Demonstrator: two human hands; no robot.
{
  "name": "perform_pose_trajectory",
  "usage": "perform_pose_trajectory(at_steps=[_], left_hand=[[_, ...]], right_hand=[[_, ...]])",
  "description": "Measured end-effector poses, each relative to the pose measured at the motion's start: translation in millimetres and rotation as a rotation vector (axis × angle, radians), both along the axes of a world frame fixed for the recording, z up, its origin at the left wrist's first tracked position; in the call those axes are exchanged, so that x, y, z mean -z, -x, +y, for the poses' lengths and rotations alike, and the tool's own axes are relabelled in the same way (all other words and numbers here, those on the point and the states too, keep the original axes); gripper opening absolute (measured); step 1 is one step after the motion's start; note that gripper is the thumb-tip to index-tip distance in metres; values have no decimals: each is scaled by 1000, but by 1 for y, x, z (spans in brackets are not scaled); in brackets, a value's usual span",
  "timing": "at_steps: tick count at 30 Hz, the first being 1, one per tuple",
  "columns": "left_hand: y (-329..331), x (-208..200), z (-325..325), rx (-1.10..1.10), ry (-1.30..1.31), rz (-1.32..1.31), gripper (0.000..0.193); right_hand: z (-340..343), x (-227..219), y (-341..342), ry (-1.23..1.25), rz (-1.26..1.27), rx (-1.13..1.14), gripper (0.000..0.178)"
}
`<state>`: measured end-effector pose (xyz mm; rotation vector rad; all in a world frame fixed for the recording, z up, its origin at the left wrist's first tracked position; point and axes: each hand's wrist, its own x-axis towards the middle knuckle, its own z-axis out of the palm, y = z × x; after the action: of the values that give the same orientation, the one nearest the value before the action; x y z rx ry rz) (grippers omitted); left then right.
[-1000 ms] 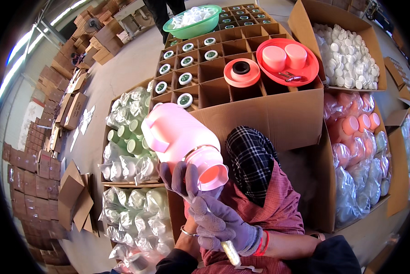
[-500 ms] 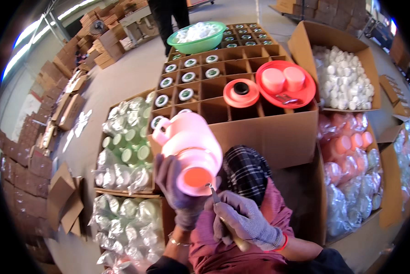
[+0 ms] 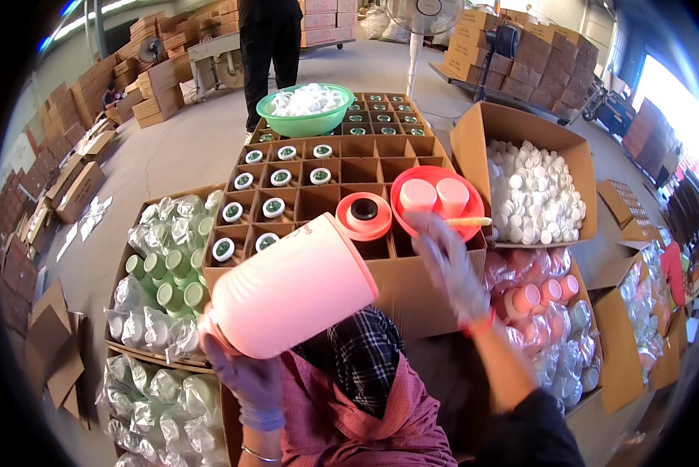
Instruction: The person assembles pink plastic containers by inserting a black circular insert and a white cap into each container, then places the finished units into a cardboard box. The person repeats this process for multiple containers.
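My left hand [image 3: 252,385], in a grey glove, is closed on the narrow neck end of a large pink thermos jug body [image 3: 295,288]. The jug lies tilted in front of me, its wide end up and to the right. My right hand [image 3: 449,265], also gloved, reaches to the near rim of a red plate [image 3: 476,204], fingers stretched and slightly blurred. Two pink cups [image 3: 435,196] stand in the plate. A tool with a pale wooden handle [image 3: 468,222] rests across its right side, close to my fingers. Left of the plate sits a pink lid with a black centre [image 3: 363,210].
A divided carton [image 3: 419,296] holds several white-rimmed bottles under the plate. Behind it stands a green bowl [image 3: 303,121] of white pieces. A carton of white caps [image 3: 536,194] is at right. Cartons of wrapped green cups [image 3: 170,268] and pink cups [image 3: 536,300] flank me. A person [image 3: 270,54] stands beyond.
The jug body has turned from mouth toward me to lying tilted, wide end up right. My right hand has moved from the jug's mouth to the plate, where the tool now rests.
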<state>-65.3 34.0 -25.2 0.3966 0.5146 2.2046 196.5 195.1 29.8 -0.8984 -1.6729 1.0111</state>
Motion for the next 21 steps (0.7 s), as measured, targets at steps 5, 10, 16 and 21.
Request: perform_pose_trajectory(at_steps=[5,10,16,21], left_hand=[[-13,4,-55,422,396,834,68],[51,19,-62,370,595,799,39],[-4,16,-31,626,372,907,49],[37,26,-50,338,63,290,46]], right_hand=[[-73,2,19,-28,230,149,46],[-100,5,27,-505,-148,-274,39],[-138,67,35,-332,-158,-457,32],[-110,66,-10,140,-276,-69,32]])
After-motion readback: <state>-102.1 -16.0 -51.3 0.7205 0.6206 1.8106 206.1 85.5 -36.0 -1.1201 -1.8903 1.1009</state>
